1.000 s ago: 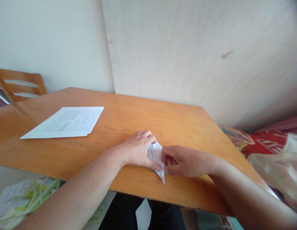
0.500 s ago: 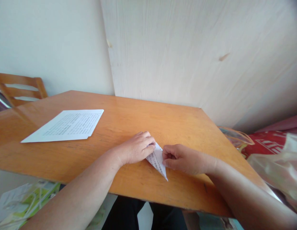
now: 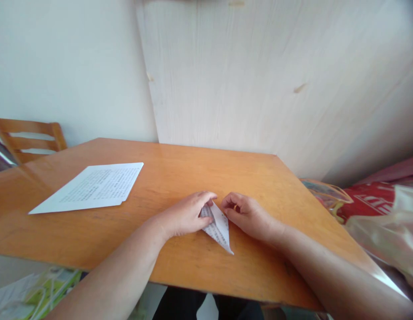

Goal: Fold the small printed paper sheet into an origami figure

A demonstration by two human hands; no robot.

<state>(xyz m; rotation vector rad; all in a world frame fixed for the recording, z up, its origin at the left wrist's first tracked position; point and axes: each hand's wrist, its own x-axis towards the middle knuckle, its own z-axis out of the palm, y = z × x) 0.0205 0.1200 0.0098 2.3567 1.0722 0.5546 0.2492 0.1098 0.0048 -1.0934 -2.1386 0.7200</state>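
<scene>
A folded sheet of printed paper (image 3: 220,229) lies near the front of the wooden table, its narrow point aimed toward me. My left hand (image 3: 193,213) grips the paper's left side, thumb on top and fingers behind the far part. Curled beside the paper's upper right edge is my right hand (image 3: 248,215), its thumb and forefinger tips brought together. Whether those tips pinch the paper's edge is too small to make out. Part of the fold is hidden under my left fingers.
On the table (image 3: 180,171), a stack of printed sheets (image 3: 96,186) lies to the left. A wooden chair (image 3: 33,133) stands at the far left, and a pale wall board (image 3: 220,89) rises behind. Bags, one red (image 3: 369,200), sit beyond the right edge.
My right hand has shifted up along the paper toward its far corner. The left thumb has lifted away from the fingers, showing more print. The camera view has tilted up slightly.
</scene>
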